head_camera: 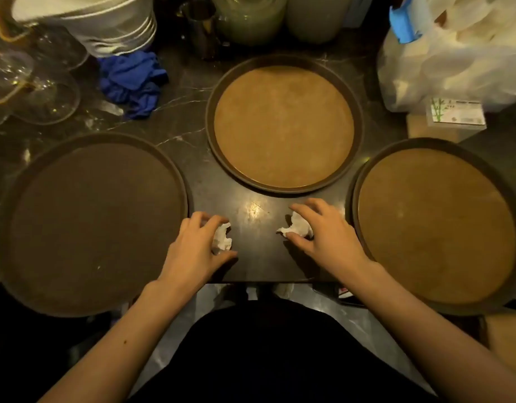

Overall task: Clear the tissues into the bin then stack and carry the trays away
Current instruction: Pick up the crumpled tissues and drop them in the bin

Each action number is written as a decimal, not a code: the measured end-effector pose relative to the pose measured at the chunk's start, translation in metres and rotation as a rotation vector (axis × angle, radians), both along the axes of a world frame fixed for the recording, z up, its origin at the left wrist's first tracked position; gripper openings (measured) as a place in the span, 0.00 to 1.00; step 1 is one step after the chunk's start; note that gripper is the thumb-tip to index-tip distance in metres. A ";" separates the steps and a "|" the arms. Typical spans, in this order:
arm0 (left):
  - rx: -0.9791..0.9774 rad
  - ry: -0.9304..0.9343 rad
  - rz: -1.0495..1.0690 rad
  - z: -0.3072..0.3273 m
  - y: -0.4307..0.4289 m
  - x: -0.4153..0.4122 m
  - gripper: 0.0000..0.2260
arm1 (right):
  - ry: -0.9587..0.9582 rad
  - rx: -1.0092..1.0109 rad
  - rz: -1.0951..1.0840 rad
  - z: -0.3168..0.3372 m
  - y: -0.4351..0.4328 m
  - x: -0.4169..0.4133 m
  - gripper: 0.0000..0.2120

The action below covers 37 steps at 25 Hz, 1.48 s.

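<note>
Left hand [197,245] at 7 o'clock, fingers curled round crumpled tissue [222,238] (on bench [256,228]); right hand [323,232] at 5 o'clock pinches second tissue [297,226].

A dark marble counter [193,123] with pale veins carries three round trays: a dark brown tray [88,222] at the left, its near edge past the counter's front; a tan tray [283,125] further back in the middle; another tan tray [435,225] at the right. Between them, near the front edge, lie two crumpled tissues [222,239] [297,226]. A blue cloth [133,80] lies bunched at the back left, beside stacked white plates [117,27] and clear glassware [33,88]
</note>
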<state>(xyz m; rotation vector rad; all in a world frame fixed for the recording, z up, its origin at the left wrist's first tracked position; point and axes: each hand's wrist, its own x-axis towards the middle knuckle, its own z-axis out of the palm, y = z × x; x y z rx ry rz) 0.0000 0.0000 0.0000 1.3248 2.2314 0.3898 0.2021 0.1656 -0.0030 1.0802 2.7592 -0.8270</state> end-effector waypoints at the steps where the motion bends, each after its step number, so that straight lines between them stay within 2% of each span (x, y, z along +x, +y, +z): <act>1: 0.013 -0.027 0.006 -0.003 0.000 -0.002 0.24 | -0.010 0.001 -0.009 -0.004 -0.002 -0.005 0.24; 7: 0.049 -0.050 0.026 -0.018 0.003 -0.010 0.20 | -0.007 -0.013 -0.051 -0.019 -0.011 -0.015 0.14; 13: 0.026 -0.029 -0.017 -0.020 0.005 -0.002 0.18 | -0.017 0.015 -0.074 -0.023 -0.022 -0.017 0.14; 18: 0.035 -0.031 -0.039 -0.021 0.008 -0.001 0.12 | -0.006 0.008 -0.078 -0.021 -0.026 -0.018 0.12; 26: 0.138 -0.067 -0.009 -0.015 0.007 -0.003 0.07 | 0.150 -0.013 -0.190 -0.011 -0.030 -0.023 0.10; 37: 0.209 -0.098 -0.122 -0.005 0.005 -0.016 0.12 | 0.247 0.071 -0.292 -0.004 -0.059 -0.032 0.09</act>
